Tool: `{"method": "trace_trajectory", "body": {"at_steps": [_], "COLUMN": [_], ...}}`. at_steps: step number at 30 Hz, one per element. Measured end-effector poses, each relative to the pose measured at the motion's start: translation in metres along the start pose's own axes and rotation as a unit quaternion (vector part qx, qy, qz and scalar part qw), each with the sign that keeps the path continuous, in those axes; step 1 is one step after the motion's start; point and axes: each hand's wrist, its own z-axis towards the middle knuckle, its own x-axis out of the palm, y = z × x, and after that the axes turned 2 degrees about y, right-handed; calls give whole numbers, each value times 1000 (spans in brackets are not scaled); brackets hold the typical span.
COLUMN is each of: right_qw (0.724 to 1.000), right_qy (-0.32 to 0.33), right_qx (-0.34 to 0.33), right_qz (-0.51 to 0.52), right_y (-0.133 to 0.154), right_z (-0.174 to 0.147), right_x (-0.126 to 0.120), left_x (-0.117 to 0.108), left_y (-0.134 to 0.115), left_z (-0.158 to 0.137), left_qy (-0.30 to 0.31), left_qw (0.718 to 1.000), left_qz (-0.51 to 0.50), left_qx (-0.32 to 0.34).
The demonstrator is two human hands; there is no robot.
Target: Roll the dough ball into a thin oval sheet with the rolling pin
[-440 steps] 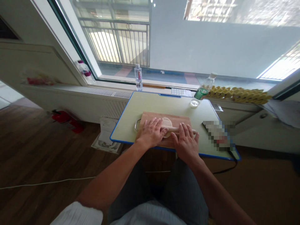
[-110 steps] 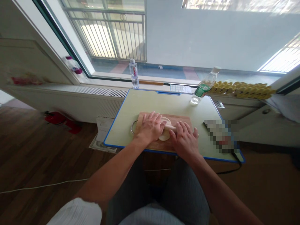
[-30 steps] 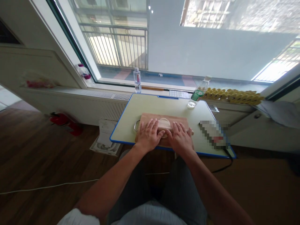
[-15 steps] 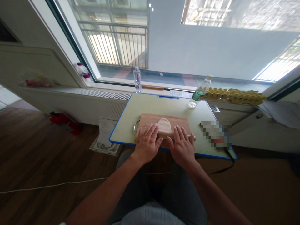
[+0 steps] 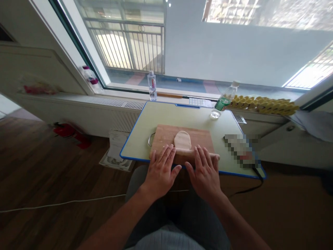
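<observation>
A flat, rounded piece of dough [image 5: 182, 140] lies on a wooden cutting board [image 5: 201, 139]. Along the board's near side, a pale wooden rolling pin [image 5: 184, 152] runs crosswise, at or just touching the dough's near edge. My left hand [image 5: 160, 170] rests over the pin's left part, fingers stretched out and the thumb pointing inward. On its right part lies my right hand [image 5: 205, 170], also with straight fingers and the thumb inward. Neither hand wraps round the pin. Its right end shows past my right fingers; its left end is hidden.
The board sits on a small blue-edged table [image 5: 137, 139]. A green-labelled bottle [image 5: 222, 103] stands at the back right, and a blurred-out flat object [image 5: 240, 149] with a black strap lies on the right. Behind the table, a clear bottle [image 5: 152, 86] stands on the sill.
Both hands and the rolling pin have moved back toward my body, from over the dough's near part to its near edge. More of the dough shows now.
</observation>
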Motion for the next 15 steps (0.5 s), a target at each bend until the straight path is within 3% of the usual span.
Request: {"method": "trace_trajectory", "body": {"at_steps": [3,11,15], "right_qw": [1000,996,996], "right_qy": [5,82,71], "right_qx": [4,44,50], "right_qz": [-7,-14,-8], "right_y": [-3,-9,-9], "right_z": [13,107,106], "right_x": [0,6,8], "left_x": [2,9,7], "left_y": [1,23,22], "left_z": [9,85,79], "left_qy": [1,26,28], "left_qw": [1000,998,999], "left_qz": [-4,-19,-27], "left_qx": [-12,-47,-37]}}
